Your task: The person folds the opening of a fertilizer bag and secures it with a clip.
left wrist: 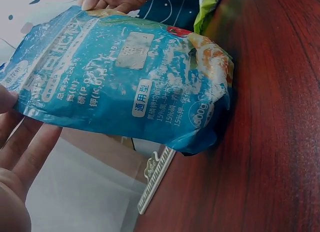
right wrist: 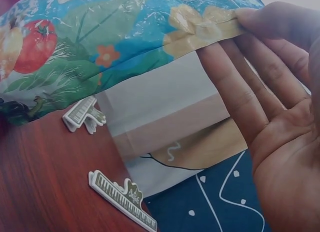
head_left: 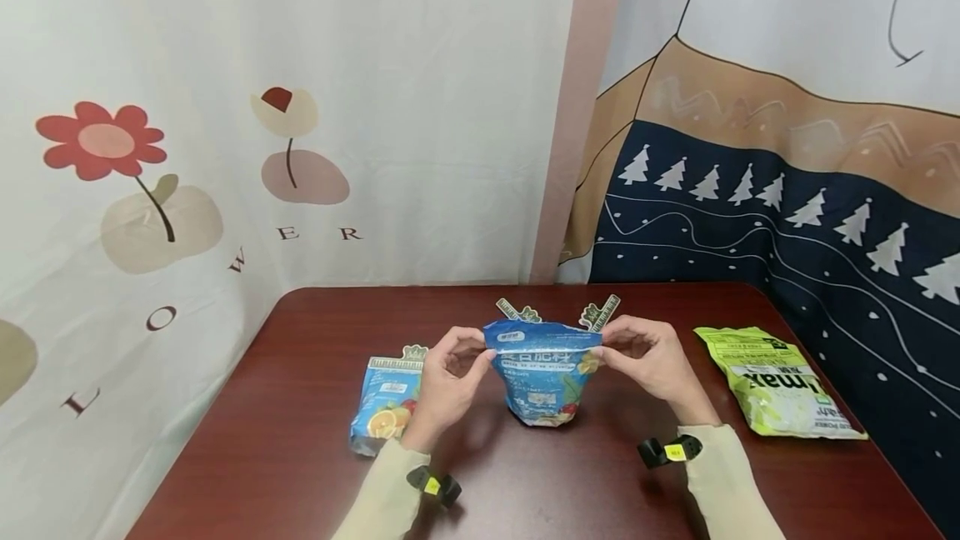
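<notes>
A blue fertilizer bag (head_left: 542, 373) with printed fruit and leaves stands upright, mid-table, between both hands. My left hand (head_left: 452, 382) pinches its upper left edge between thumb and fingers. At the opposite upper corner, my right hand (head_left: 657, 363) pinches the edge, thumb on the front, as the right wrist view also shows. The bag's top is pulled out flat between them. Behind it lie two ruler-shaped clips, a left clip (head_left: 510, 307) and a right clip (head_left: 606, 312), partly hidden by the bag in the head view.
Left of the hands is another blue bag (head_left: 375, 407), its top held by a similar clip (head_left: 397, 363). A yellow-green bag (head_left: 780, 382) lies near the right edge of the dark red table (head_left: 300, 340). Printed curtains (head_left: 450, 107) hang behind the table.
</notes>
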Demonstrator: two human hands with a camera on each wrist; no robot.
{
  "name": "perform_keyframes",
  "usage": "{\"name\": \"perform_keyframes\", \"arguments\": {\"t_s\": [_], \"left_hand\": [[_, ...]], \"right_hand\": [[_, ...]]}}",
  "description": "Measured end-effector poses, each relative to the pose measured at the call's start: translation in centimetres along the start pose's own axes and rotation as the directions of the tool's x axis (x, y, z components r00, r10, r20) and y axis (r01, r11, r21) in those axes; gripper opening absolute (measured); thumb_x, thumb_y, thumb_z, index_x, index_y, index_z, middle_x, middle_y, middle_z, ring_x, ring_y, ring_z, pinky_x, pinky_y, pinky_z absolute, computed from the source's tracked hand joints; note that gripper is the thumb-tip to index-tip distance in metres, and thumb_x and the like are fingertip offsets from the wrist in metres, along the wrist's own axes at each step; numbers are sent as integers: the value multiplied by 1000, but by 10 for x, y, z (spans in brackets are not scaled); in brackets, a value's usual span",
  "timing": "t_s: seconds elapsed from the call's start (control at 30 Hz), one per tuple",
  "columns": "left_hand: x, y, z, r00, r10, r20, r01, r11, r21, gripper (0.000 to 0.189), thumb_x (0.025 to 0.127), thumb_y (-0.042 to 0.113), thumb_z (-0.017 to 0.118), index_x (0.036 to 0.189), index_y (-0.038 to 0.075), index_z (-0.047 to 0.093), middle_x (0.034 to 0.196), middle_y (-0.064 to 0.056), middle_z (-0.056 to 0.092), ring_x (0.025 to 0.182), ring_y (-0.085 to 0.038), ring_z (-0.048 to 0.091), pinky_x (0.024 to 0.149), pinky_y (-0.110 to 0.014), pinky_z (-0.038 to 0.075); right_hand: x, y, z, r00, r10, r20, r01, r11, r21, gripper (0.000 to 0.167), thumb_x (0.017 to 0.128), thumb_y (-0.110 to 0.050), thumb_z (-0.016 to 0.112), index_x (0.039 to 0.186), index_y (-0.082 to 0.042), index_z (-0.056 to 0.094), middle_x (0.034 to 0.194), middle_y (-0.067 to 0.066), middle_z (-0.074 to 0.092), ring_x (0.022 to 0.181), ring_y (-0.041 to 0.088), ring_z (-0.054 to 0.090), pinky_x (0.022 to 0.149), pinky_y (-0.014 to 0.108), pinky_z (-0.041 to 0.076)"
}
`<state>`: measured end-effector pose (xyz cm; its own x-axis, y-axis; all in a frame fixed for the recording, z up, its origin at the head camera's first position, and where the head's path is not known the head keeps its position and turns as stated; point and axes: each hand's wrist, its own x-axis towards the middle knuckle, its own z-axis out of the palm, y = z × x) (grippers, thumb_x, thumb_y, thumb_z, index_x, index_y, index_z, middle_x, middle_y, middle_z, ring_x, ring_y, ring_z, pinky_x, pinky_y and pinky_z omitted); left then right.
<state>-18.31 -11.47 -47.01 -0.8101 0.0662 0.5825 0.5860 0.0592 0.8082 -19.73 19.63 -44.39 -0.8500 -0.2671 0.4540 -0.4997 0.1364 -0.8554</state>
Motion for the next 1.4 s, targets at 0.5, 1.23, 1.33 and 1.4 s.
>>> {"name": "perform_keyframes", "arguments": {"t_s": [0.5,1.23,1.33,1.4], "left_hand": [[5,3,-3,994,88,65,-89,996,17,15,94,-2,70,107,5,76,92,-14,74,73,-16,65,57,-18,50],[4,0,-10,984,-14,179,-8,993,121,22,90,7,78,112,7,79,101,-7,76,88,-11,70,77,-35,64],[4,-1,-10,982,-15,186,-10,991,134,17,91,7,77,108,7,80,99,-8,76,89,-11,70,77,-34,64],[5,-1,-10,982,-11,187,-16,989,144,14,92,9,76,105,9,81,98,-7,76,88,-10,70,77,-31,63]], "right_hand": [[3,-6,-2,994,-84,63,86,996,-28,31,86,7,77,115,-2,75,110,-7,78,86,12,70,67,27,61],[1,-7,4,997,-20,76,36,978,-205,25,85,-13,84,109,-20,81,103,-3,77,93,10,68,76,25,59],[2,-5,5,995,-47,93,64,979,-192,20,86,-12,84,103,-21,82,100,-5,76,93,11,69,76,26,59],[3,-5,6,993,-61,101,78,982,-171,17,86,-9,83,100,-19,82,98,-4,75,91,12,70,74,27,61]]}}
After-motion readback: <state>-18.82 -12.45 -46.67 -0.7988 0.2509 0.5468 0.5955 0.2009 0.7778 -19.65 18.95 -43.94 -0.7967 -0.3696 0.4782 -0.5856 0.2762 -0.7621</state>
